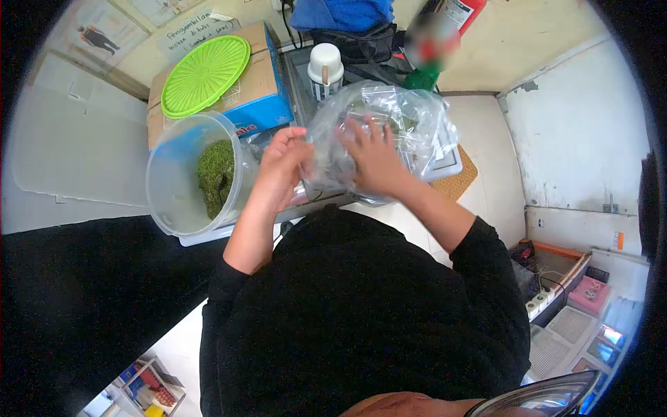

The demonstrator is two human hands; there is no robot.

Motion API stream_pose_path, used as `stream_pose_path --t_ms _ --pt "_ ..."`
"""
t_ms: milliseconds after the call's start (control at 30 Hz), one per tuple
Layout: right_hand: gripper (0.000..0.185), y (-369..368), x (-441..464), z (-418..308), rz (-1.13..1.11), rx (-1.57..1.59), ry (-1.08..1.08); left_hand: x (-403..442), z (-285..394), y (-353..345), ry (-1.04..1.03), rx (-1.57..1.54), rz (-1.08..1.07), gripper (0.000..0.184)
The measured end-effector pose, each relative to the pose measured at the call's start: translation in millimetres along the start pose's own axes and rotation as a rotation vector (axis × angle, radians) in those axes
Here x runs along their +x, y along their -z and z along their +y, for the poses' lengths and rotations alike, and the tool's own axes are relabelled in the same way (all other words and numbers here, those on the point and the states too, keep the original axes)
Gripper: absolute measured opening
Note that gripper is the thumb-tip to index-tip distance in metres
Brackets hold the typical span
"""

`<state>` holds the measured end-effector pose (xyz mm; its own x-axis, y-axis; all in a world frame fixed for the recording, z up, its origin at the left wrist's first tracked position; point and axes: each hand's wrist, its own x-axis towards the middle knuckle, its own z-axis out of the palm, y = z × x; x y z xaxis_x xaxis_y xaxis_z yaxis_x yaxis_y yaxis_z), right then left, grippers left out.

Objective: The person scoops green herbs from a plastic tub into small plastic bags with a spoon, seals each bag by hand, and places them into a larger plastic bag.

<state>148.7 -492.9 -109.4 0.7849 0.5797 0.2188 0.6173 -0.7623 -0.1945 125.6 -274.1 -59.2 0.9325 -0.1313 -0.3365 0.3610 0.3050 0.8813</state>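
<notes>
A large clear plastic bag [424,128] lies crumpled in front of me, with something greenish showing dimly through it. My left hand [283,167] is closed at the bag's left edge, thumb and fingers pinching the film. Flat on top of the bag rests my right hand [375,158], its fingers spread and slightly blurred. To the left, a round translucent tub [167,174] is tilted with its mouth toward me. Green moss [215,174] clings to the inside of the tub.
A lime-green lid [207,75] lies on a cardboard box [260,55] behind the tub. Beyond the bag stand a white-topped flask [325,64], a dark bag with blue cloth [344,12] and a green bottle [424,78]. A white tray edge [448,170] shows at right.
</notes>
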Motion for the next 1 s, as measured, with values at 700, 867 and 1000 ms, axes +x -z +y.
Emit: stream_pose_path --t_ms 700,867,1000 --pt "0.032 150.9 -35.7 125.7 0.259 0.534 -0.809 31.6 98.0 -24.3 -0.283 0.079 -0.141 0.029" --pt "0.028 206.3 -25.6 76.8 0.487 0.689 -0.706 34.4 108.7 -40.0 -0.390 0.234 -0.129 0.031" --pt "0.026 183.7 -14.5 98.3 0.570 0.675 -0.701 27.6 93.7 -28.8 -0.334 0.222 -0.068 0.035"
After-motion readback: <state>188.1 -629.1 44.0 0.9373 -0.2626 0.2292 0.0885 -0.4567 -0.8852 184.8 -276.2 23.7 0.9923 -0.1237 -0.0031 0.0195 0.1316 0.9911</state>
